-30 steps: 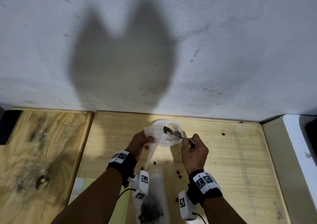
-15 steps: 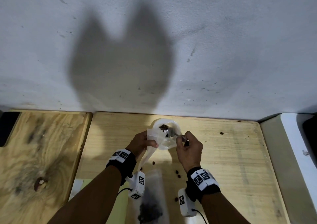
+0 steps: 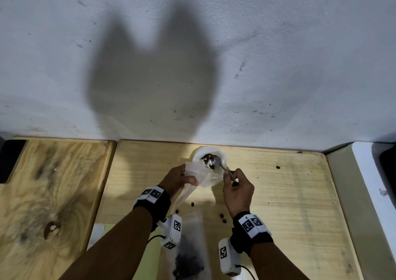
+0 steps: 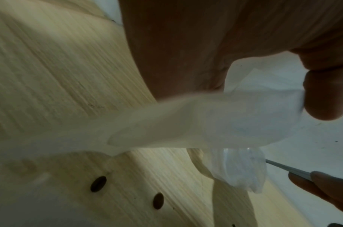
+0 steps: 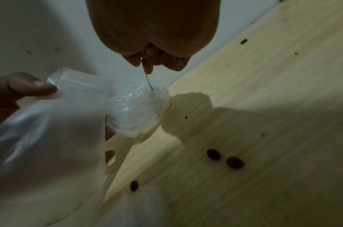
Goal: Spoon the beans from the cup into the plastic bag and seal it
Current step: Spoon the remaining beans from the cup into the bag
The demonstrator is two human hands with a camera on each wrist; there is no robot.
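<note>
A light wooden table (image 3: 278,194) runs up against a pale wall (image 3: 257,54) at its far edge, where a white plastic cup (image 3: 222,157) stands close to the wall, near the middle of that edge. To the left a seam divides this table from a darker, knotted wooden board (image 3: 53,194); to the right a white-edged surface (image 3: 368,183) borders it. The widest open stretch of wood lies right of the hands.

The left hand (image 3: 177,180) pinches the rim of a clear plastic bag (image 3: 192,170) between thumb and curled fingers, holding its mouth up just beside the cup's near-left side. The bag's long axis slopes from that raised mouth down and back toward the person, its tail trailing onto the table. In the left wrist view the bag (image 4: 205,122) is blurred.

The right hand (image 3: 237,190) has its fingers closed around the handle of a metal spoon (image 3: 221,166). The spoon's long axis runs from the hand up and left, its bowl resting in the cup among dark beans (image 3: 207,160). In the right wrist view the handle drops from the fingertips (image 5: 148,67) into the cup's crinkled lining.

About 5 loose beans (image 3: 222,218) lie scattered on the table between the wrists, and 1 more sits farther right. Near the front edge, between the forearms, lies a second clear bag (image 3: 190,256) with dark contents.
</note>
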